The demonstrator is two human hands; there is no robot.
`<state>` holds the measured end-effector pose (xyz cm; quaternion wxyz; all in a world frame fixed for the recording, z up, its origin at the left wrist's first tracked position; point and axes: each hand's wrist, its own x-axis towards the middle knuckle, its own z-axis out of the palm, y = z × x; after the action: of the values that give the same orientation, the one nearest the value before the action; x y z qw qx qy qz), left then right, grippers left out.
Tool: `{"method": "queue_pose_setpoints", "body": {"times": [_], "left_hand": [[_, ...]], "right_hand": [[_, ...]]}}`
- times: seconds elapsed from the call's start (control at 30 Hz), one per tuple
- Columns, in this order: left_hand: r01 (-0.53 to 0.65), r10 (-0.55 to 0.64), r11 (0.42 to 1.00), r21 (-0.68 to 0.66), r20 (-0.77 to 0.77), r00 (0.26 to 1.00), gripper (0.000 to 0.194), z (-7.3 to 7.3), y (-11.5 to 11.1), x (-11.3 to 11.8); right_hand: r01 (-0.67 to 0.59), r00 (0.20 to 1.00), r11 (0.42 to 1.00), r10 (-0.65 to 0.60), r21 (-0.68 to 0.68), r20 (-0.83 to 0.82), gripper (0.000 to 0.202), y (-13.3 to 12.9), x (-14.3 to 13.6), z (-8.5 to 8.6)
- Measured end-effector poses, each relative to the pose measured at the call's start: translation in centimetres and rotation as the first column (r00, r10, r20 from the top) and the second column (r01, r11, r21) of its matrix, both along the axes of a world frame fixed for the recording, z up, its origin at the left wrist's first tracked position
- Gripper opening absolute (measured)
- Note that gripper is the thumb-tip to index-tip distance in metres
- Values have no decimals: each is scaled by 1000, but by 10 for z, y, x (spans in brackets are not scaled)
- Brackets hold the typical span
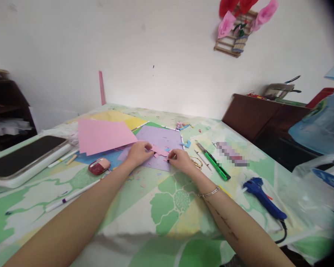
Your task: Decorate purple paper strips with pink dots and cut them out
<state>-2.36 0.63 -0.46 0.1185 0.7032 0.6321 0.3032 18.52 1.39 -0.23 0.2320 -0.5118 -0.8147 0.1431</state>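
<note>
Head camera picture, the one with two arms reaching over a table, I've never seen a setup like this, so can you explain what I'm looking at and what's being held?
There's no machine here: a person wears a camera on the head, looking forward and down at their own bare arms. The left hand and right hand meet at a small pink paper piece over a lavender sheet. Their fingertips are at its two ends; how firmly it's gripped is too small to tell. On the patterned tablecloth, pink sheets lie to the left; a green cutter and blue glue gun lie to the right.
</note>
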Motion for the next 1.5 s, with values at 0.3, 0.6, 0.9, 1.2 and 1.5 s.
{"method": "queue_pose_setpoints", "body": {"times": [0.3,0.6,0.9,1.2,1.5], "left_hand": [[83,-83,996,-39,-16,996,25,-13,1,5],[180,-180,984,4,122,976,26,-26,7,1],[243,-244,969,37,235,941,28,-22,4,0],[316,-311,948,42,341,887,27,-15,-8,1],[359,-340,932,48,461,820,25,-6,-10,2]], "right_hand": [[15,998,1000,-14,19,-59,23,3,-1,0],[-84,972,995,95,56,-217,23,3,-11,-7],[-97,907,995,98,24,-409,18,3,-33,-11],[-172,751,961,-14,-215,-661,14,9,-33,-14],[-285,636,897,-86,-338,-767,24,6,-23,-10]]}}
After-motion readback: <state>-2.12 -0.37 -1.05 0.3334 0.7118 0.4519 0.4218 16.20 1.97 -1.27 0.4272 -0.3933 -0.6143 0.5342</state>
